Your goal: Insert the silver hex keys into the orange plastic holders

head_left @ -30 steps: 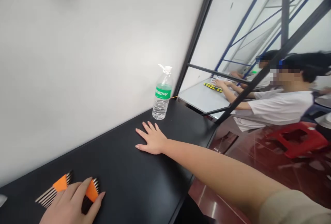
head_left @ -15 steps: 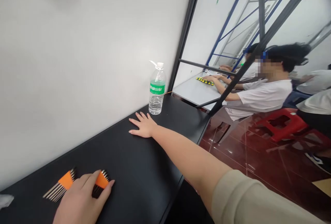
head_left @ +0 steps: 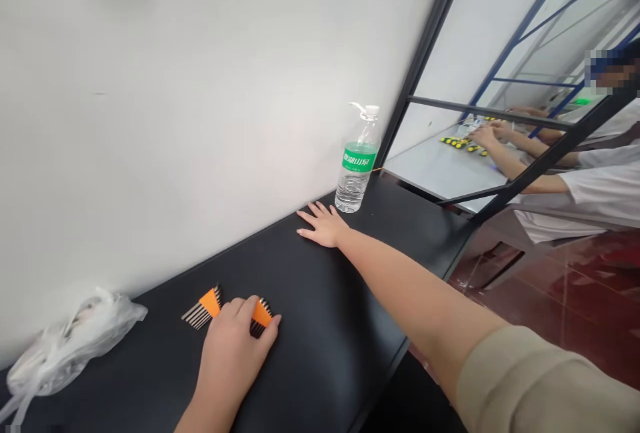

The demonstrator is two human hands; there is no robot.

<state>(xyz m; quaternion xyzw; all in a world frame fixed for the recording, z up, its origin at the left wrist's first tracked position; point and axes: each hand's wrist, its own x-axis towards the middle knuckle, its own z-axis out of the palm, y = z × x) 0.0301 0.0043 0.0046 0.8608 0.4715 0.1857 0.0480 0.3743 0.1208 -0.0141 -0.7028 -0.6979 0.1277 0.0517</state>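
My left hand (head_left: pixel 231 336) is curled over a bundle of thin dark sticks in an orange band (head_left: pixel 261 313), low on the black tabletop. My thumb lies along its right side, and the hand hides part of it. Just left of my fingers, a similar orange-banded bundle (head_left: pixel 211 301) shows pale, metallic-looking ends; I cannot tell whether the two are joined. Flat on the table near the wall, my right hand (head_left: pixel 324 227) has its fingers spread and holds nothing. Beside its fingertips stands a clear water bottle (head_left: pixel 359 159) with a green label.
A white plastic bag (head_left: pixel 75 343) lies at the left against the wall. The black table (head_left: pixel 310 339) ends at a dark metal frame (head_left: pixel 430 39). Beyond it, other people's hands (head_left: pixel 493 134) work over yellow-and-black pieces (head_left: pixel 455 143) on a white table.
The view has turned left, so the hands, bundles and bottle appear farther right. The whole plastic bag has come into sight. Both hands keep the same pose on the table.
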